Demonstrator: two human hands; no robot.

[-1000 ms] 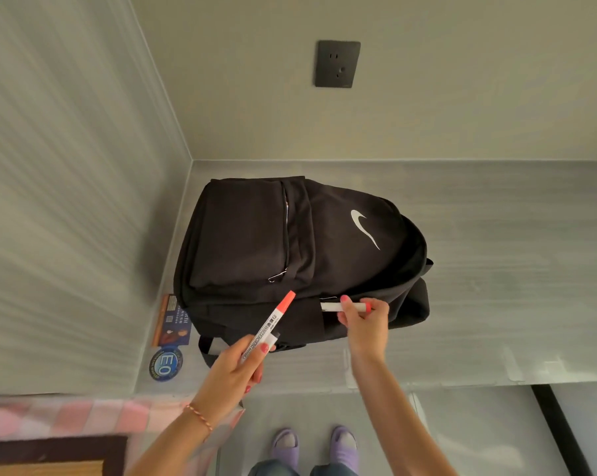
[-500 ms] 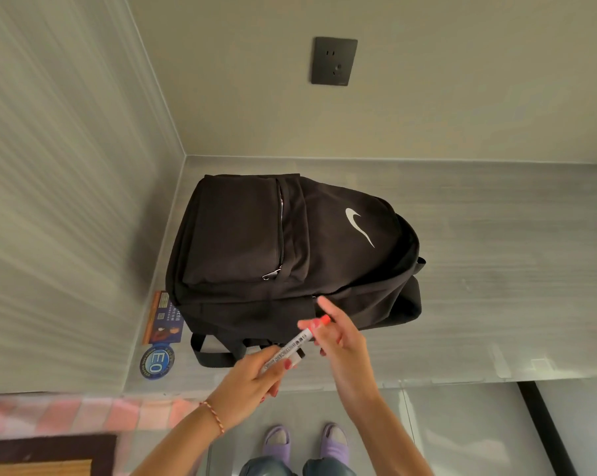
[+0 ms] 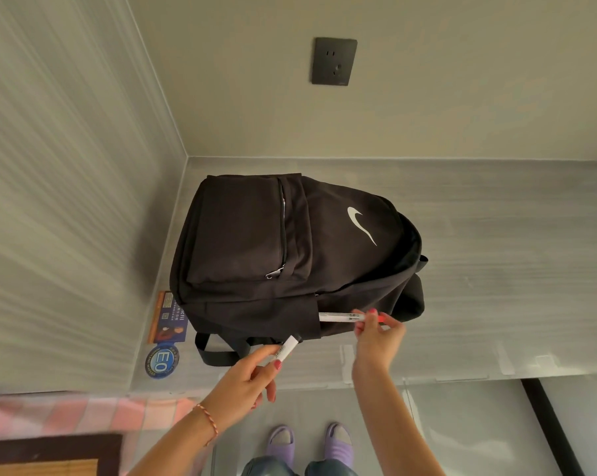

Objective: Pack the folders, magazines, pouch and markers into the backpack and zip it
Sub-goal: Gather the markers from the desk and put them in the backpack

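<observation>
A black backpack with a white swoosh lies on the grey shelf against the left wall, its front pocket zipped. My right hand pinches a white marker with a red cap whose tip end sits inside the backpack's side pocket. My left hand holds a second white marker just below the bag's near edge, by the black strap. Folders, magazines and pouch are not visible.
A dark wall socket is on the back wall. Stickers lie on the shelf left of the bag. The grey shelf stretches to the right. A pink checked cloth and purple slippers are below.
My right hand took one marker from the left and pushed it into the backpack's side pocket. My left hand lowered, now holding a different marker near the strap.
</observation>
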